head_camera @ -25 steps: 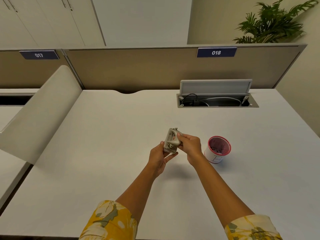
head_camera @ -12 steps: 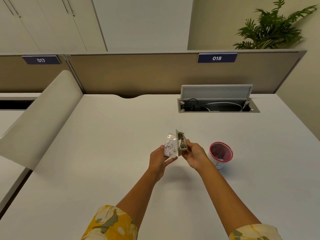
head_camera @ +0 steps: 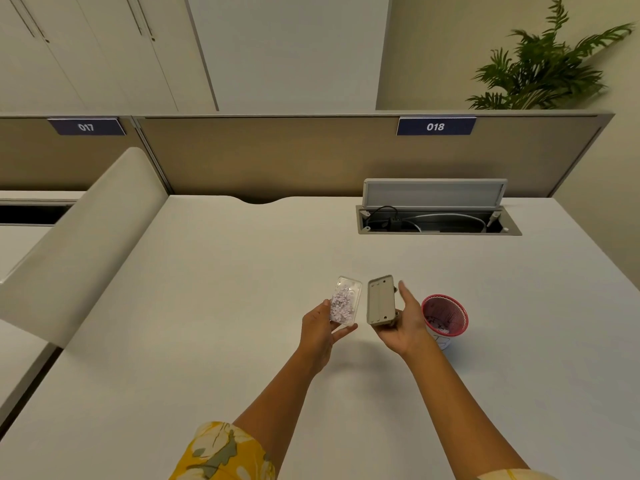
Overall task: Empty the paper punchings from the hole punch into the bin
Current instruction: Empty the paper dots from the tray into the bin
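Left hand (head_camera: 320, 329) grips punchings tray (head_camera: 344, 301) — right hand (head_camera: 403, 323) grips hole punch (head_camera: 381, 299), bin (head_camera: 445, 318) beside.

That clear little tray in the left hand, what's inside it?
The clear tray in the left hand holds a heap of pale lilac paper punchings. The thumb covers its lower left edge, so any punchings there are hidden.

Hole punch (head_camera: 381, 299) mechanism behind its base

Partition signs (head_camera: 435, 126) read 018 on the right, 017 (head_camera: 86, 127) on the left
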Motion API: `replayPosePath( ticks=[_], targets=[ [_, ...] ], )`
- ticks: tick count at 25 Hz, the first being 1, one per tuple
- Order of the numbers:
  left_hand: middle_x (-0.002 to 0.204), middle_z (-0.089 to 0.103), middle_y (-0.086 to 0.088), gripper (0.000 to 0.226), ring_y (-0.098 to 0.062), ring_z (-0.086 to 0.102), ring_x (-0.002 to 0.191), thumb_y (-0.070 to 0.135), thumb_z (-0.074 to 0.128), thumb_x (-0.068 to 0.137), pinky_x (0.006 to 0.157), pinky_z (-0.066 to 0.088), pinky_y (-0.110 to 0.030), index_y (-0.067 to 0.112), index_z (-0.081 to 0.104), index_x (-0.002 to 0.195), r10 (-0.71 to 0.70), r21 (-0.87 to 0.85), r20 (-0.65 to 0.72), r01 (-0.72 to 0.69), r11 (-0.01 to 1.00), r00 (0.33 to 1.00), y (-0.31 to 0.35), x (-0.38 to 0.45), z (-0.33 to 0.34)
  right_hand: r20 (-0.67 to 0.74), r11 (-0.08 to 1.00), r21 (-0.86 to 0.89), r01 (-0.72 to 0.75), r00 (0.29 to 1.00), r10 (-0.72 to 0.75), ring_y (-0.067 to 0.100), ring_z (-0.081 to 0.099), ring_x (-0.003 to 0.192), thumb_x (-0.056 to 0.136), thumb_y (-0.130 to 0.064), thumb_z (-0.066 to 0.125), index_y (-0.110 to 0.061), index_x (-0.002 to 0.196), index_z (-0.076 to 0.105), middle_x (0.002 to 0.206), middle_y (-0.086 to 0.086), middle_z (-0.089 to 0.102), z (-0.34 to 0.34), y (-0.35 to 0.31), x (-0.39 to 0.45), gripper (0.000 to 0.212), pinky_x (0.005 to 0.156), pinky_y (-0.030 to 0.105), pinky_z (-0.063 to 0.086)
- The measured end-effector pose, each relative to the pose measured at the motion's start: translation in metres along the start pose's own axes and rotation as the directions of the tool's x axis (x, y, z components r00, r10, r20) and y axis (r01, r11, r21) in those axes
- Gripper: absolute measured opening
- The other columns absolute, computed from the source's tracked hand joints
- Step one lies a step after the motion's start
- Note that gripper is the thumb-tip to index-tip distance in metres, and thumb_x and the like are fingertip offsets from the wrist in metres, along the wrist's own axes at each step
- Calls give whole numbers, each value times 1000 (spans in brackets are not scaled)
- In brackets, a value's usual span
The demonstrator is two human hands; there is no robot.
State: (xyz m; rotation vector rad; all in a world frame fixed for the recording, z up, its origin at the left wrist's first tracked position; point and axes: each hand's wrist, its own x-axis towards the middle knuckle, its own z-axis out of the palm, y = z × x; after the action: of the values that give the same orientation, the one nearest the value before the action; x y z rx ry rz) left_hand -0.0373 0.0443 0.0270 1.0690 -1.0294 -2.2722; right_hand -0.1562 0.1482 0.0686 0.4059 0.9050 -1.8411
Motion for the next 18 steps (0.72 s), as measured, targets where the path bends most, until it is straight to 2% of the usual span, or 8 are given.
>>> replayPosePath(
  ticks=[1, 3, 7, 8, 10, 12, 15, 18],
  targets=[
    [112, 72, -14, 29, -31, 70, 104, 21, 40, 108, 72, 64, -41, 11, 67, 110, 3, -5, -10, -3, 1000, 1000, 1, 0, -1, 8, 999, -49, 3, 1000, -3, 28, 66, 77, 85, -46, 66, -5, 88, 77, 79, 17, 74, -3, -1, 0, 42, 64, 34, 59],
    [109, 72, -13, 30, -30, 70, 101, 21, 39, 108, 70, 64, -40, 9, 67, 110, 13, -13, -39, -14, 1000, 999, 2, 0, -5, -7, 980, -198, 19, 1000, -21, 27, 65, 82, 78, -30, 75, -7, 99, 73, 88, 15, 71, -11, 0, 2, 32, 67, 35, 57],
    [110, 71, -16, 32, -29, 70, 97, 20, 38, 108, 71, 65, -40, 5, 66, 109, 28, -7, -68, -29, 1000, 997, 2, 0, -12, -164, 887, -461, -18, 984, -65, 24, 56, 84, 90, -13, 59, -8, 117, 54, 96, 12, 61, -31, 15, 16, 28, 66, 32, 48],
    [108, 71, -14, 32, -28, 70, 96, 20, 39, 108, 70, 64, -40, 6, 67, 106, 27, -2, -70, -27, 1000, 997, 2, 0, -13, -212, 829, -558, -38, 972, -99, 26, 56, 86, 92, -13, 55, -6, 117, 54, 99, 14, 60, -37, 18, 18, 26, 68, 34, 48],
    [105, 72, -12, 33, -26, 70, 95, 20, 39, 108, 68, 64, -39, 8, 69, 102, 29, 10, -66, -28, 1000, 997, 0, -2, -12, -262, 610, -789, -73, 938, -227, 29, 57, 86, 91, -15, 54, -2, 110, 60, 101, 19, 63, -49, 25, 23, 24, 71, 39, 49],
    [104, 73, -11, 33, -25, 71, 93, 20, 39, 108, 69, 64, -38, 8, 69, 101, 33, 29, -62, -32, 999, 998, -1, -3, -10, -223, 405, -913, -50, 892, -392, 28, 60, 79, 87, -20, 57, -2, 95, 66, 97, 20, 68, -58, 31, 24, 21, 67, 37, 50],
    [104, 73, -10, 32, -25, 71, 95, 19, 40, 108, 73, 64, -38, 12, 70, 99, 51, 84, -49, -47, 995, 997, -3, -4, -9, -124, 229, -973, -4, 850, -511, 27, 62, 75, 88, -21, 59, -4, 87, 65, 92, 15, 70, -58, 35, 21, 19, 57, 29, 45],
    [104, 73, -10, 32, -26, 70, 97, 20, 39, 108, 75, 64, -38, 13, 69, 100, 62, 121, -26, -58, 991, 998, -7, -7, -8, -92, 120, -992, -27, 809, -580, 29, 62, 73, 86, -24, 64, -2, 86, 69, 86, 13, 70, -56, 40, 20, 23, 59, 28, 42]
  ],
)
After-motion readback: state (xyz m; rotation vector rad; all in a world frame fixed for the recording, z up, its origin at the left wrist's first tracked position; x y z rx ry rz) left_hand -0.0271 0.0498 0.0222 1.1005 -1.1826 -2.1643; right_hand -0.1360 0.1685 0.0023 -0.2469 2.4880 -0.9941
